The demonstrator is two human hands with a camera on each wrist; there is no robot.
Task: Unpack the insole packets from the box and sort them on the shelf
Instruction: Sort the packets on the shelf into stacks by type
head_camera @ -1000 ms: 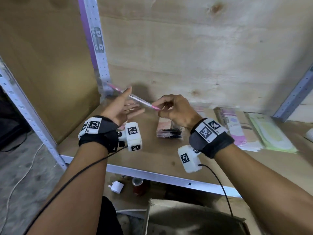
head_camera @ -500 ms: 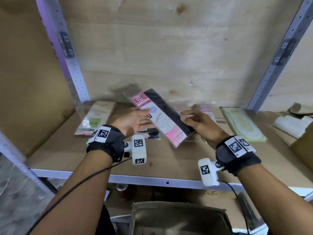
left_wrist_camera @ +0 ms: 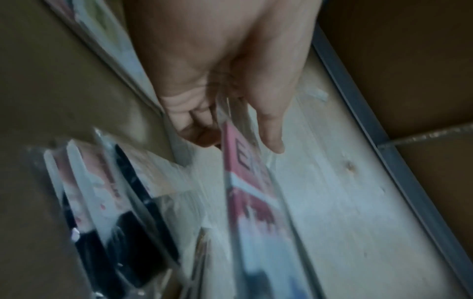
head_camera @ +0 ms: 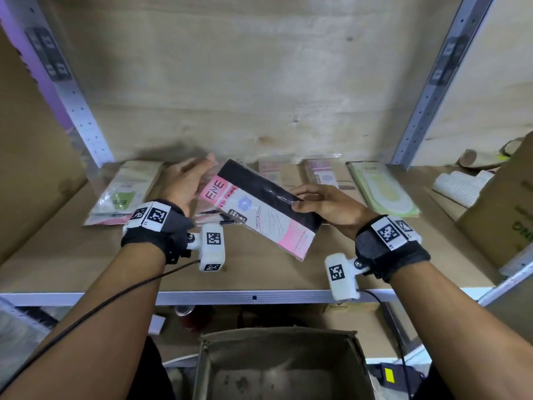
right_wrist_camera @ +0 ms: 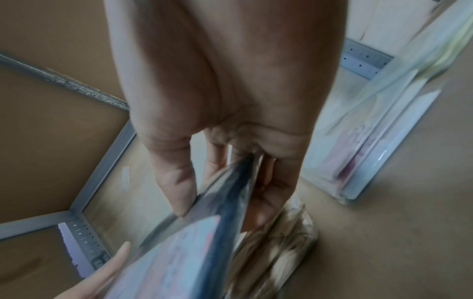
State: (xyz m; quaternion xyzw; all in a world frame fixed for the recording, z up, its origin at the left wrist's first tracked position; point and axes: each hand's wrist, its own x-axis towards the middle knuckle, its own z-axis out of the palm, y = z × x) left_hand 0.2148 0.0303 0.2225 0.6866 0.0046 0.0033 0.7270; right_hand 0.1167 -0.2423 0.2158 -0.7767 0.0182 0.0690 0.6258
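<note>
I hold a pink and black insole packet [head_camera: 259, 210] above the wooden shelf [head_camera: 259, 272], tilted, with its pink end toward me. My right hand [head_camera: 326, 206] pinches its black edge between thumb and fingers. My left hand [head_camera: 184, 183] is spread with straight fingers beside the other end of the packet; whether it touches I cannot tell. On the shelf lie more packets: a green one [head_camera: 124, 192] at the left, a pale green one [head_camera: 383, 189] at the right. The cardboard box [head_camera: 277, 368] stands below the shelf, in front of me.
</note>
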